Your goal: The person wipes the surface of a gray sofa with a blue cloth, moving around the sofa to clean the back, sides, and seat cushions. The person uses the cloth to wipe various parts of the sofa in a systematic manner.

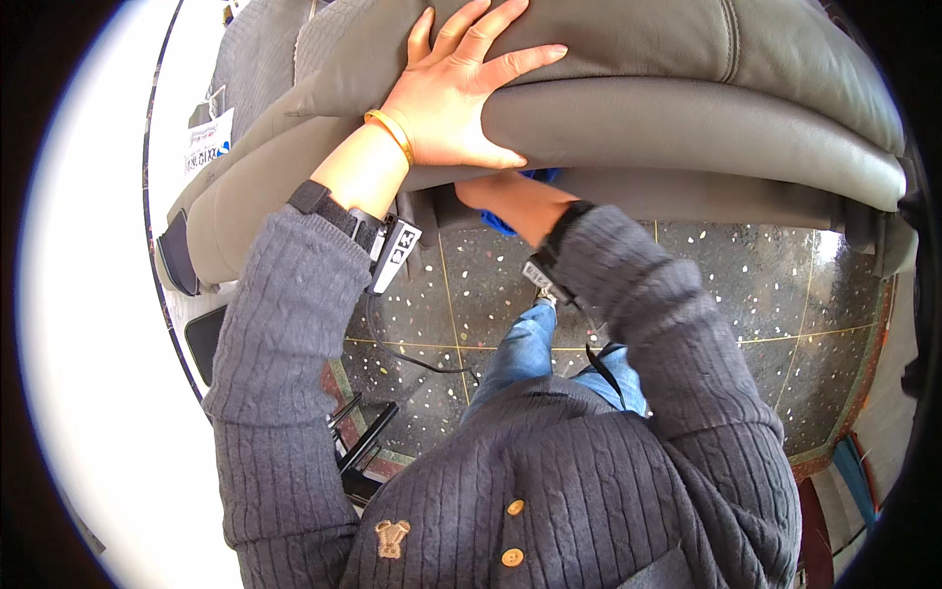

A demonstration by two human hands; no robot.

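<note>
My left hand [460, 96] lies flat with fingers spread on the grey leather-like sofa cushion [625, 40], its thumb on the rounded front edge [662, 121]. A gold-coloured bangle circles that wrist. Lower down, my right hand [482, 193] reaches under this front edge, close to the sofa's lower front panel [699, 195]. Its fingers are mostly hidden. Some blue material [498, 222] shows beside and behind my right hand; whether the hand grips it cannot be told.
The sofa's armrest [243, 213] curves down on the left, with a white printed bag or sheet [210, 143] beyond it. Speckled stone floor tiles [736, 280] lie below. A black metal frame [368, 438] stands at the lower left. A thin cable [412, 360] hangs from my left wrist device.
</note>
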